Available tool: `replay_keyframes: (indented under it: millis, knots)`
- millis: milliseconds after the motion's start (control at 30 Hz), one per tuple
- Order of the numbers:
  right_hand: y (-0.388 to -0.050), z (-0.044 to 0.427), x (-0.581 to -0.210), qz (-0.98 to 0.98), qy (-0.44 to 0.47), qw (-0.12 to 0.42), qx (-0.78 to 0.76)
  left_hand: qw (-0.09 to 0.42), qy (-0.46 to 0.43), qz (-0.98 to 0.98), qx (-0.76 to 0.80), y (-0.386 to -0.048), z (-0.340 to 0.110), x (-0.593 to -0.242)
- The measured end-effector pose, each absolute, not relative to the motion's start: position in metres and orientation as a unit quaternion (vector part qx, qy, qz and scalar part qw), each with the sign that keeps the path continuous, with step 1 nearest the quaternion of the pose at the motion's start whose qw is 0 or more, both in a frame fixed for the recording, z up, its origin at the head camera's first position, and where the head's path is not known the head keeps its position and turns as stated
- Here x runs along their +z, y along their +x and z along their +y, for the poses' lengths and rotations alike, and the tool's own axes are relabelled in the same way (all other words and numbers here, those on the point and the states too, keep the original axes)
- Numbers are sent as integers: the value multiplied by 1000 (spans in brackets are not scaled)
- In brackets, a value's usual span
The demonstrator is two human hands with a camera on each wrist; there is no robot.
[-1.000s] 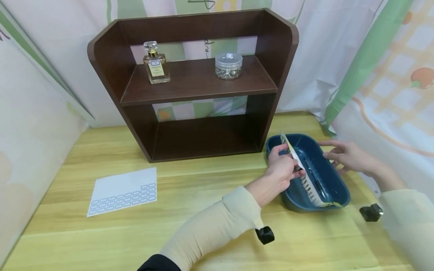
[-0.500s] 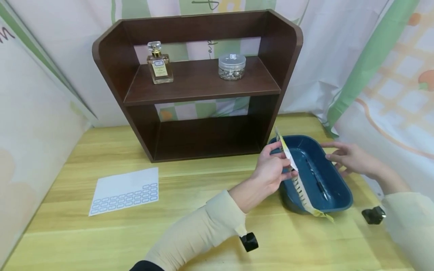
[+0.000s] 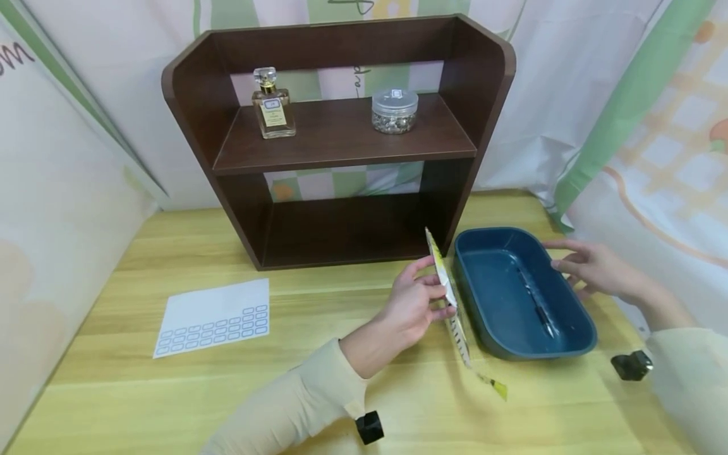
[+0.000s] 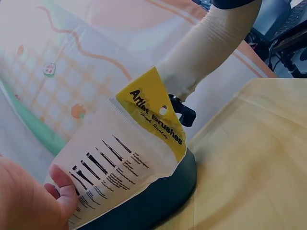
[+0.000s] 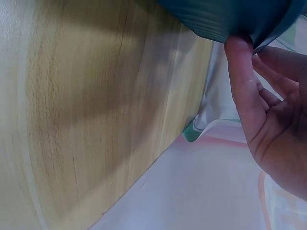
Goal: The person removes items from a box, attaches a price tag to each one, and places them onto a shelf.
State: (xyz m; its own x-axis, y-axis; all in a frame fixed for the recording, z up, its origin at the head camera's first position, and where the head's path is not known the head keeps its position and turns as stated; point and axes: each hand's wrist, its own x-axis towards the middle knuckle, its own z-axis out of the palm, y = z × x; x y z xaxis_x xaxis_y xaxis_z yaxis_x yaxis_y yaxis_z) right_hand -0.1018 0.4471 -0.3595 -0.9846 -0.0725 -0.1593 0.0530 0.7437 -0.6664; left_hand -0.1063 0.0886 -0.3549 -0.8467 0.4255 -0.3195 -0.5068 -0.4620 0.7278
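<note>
My left hand pinches a flat packet with a yellow header and holds it on edge above the table, just left of the dark blue bin. In the left wrist view the packet reads "Artist Brushes" and carries printed brush pictures; my left thumb lies on its face. At the far right side of the bin, my right hand holds the rim between thumb and fingers. A thin dark pen-like or brush-like tool lies inside the bin. The right wrist view shows the bin's outer wall against my fingers.
A dark brown two-tier shelf stands at the back, bearing a perfume bottle and a clear lidded jar. On the left of the wooden table lies a label sheet. Curtains enclose the back and sides.
My left hand has drawn the brush packet out over the bin's left edge and farther left, so it hangs above the table. My right hand has stayed at the bin's rim.
</note>
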Motion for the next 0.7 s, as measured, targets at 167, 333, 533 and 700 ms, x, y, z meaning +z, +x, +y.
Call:
replay_keyframes:
  millis: [167,333,533,700]
  knots:
    - [-102,447,-360,930,-2,89,-357,281,-45,450,846,-108,71,-368]
    - [-102,446,-360,929,-3,89,-359,288,-44,461,838,-112,52,-380]
    - [-102,447,-360,931,-4,85,-355,286,-44,486,825,-121,31,-396]
    - [-102,448,-361,930,-7,80,-359,291,-38,499,815,-129,14,-407]
